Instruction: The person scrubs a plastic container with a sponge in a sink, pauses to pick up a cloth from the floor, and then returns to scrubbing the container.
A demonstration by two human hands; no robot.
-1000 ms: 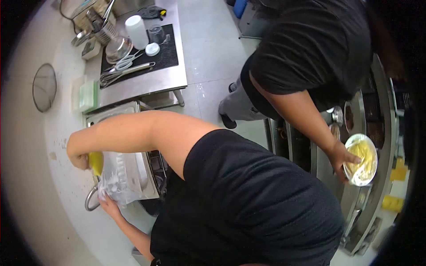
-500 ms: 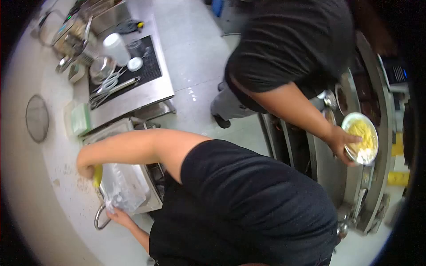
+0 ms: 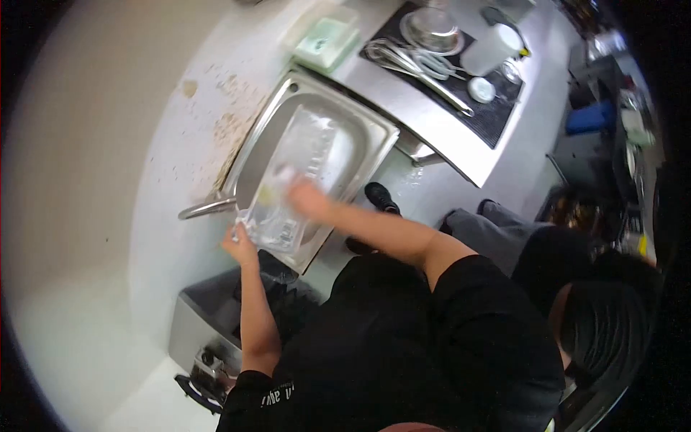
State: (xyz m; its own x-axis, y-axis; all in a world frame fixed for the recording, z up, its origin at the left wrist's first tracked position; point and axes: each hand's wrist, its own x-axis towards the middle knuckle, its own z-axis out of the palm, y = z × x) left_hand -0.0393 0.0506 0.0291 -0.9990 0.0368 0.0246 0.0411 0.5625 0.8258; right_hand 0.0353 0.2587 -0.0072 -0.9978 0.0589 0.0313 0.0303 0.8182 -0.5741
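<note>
A clear plastic container [image 3: 277,227] with printed markings lies tilted in the metal sink [image 3: 350,119]. My left hand [image 3: 240,243] grips its near-left corner, fingers closed, close to the curved faucet [image 3: 209,207]. Over the container's middle is my right hand [image 3: 306,198], smeared by motion. A whitish blur and a yellow-green patch show beside that hand; what it holds, if anything, cannot be made out.
A pale green-and-white tub [image 3: 322,45] stands beyond the sink. On a black mat [image 3: 497,119] are tongs, a whisk, a metal bowl and a white bottle [image 3: 492,50]. A co-worker in dark clothes [image 3: 612,317] stands at the right. Below left is a steel bin [image 3: 201,317].
The view has swung toward the sink. My right hand has moved from the faucet side to over the container. The co-worker's hand with the bowl of yellow food is out of view.
</note>
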